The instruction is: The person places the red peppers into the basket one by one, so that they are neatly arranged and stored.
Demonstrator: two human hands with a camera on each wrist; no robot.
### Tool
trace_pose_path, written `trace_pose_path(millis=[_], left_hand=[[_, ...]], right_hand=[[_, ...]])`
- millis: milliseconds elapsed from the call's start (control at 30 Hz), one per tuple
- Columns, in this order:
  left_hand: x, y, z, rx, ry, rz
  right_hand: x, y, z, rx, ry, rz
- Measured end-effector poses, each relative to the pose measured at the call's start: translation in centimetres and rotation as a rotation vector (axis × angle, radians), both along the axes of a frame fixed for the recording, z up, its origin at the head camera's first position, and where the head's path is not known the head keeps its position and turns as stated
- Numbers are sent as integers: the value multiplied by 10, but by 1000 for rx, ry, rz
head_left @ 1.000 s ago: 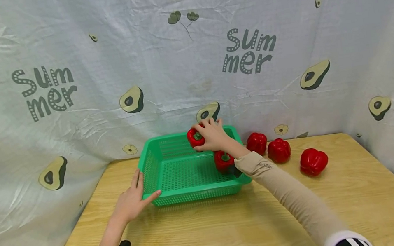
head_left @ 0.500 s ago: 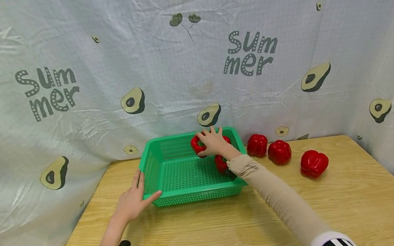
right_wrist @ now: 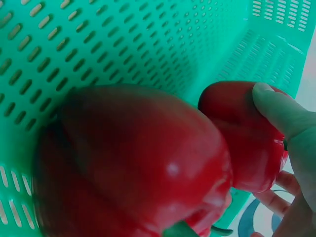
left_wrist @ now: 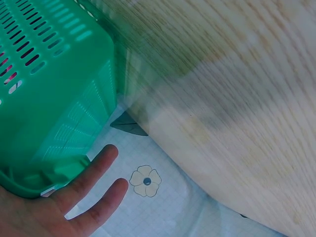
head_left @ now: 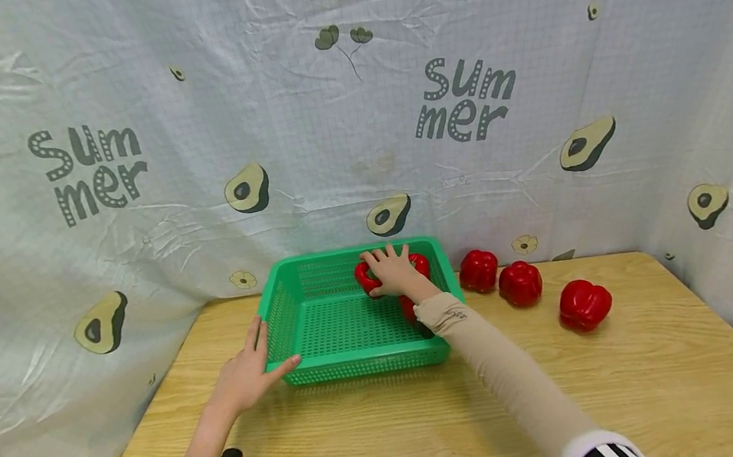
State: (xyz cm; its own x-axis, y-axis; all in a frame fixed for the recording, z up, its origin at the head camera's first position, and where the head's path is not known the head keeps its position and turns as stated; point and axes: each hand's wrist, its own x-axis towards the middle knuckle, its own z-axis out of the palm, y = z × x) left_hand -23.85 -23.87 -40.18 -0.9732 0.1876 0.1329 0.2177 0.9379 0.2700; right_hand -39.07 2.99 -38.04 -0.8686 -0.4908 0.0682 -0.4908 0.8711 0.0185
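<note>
While printed cloth [head_left: 296,114] hangs behind at twelve o'clock, wooden table [head_left: 366,437] bears green basket [head_left: 370,364] near far edge. Left hand [head_left: 242,372], fingers straight and spread, touches basket's eight o'clock corner. Right hand [head_left: 395,272] grips red pepper [right_wrist: 242,143] inside basket, toward twelve; two other peppers [head_left: 421,264] lie there around two and four. Three loose peppers [head_left: 520,284] sit on table at basket's three.
</note>
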Motion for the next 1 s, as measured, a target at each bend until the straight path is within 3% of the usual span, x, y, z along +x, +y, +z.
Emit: trace_pose_path(millis=[367,1000], left_hand=[[2,2,2,0,-8,-3],[-1,1,1,2,-10,-2]], right_hand=[[-4,-4,-16,73,-9,8],[-2,-1,-13,152,-5,105]])
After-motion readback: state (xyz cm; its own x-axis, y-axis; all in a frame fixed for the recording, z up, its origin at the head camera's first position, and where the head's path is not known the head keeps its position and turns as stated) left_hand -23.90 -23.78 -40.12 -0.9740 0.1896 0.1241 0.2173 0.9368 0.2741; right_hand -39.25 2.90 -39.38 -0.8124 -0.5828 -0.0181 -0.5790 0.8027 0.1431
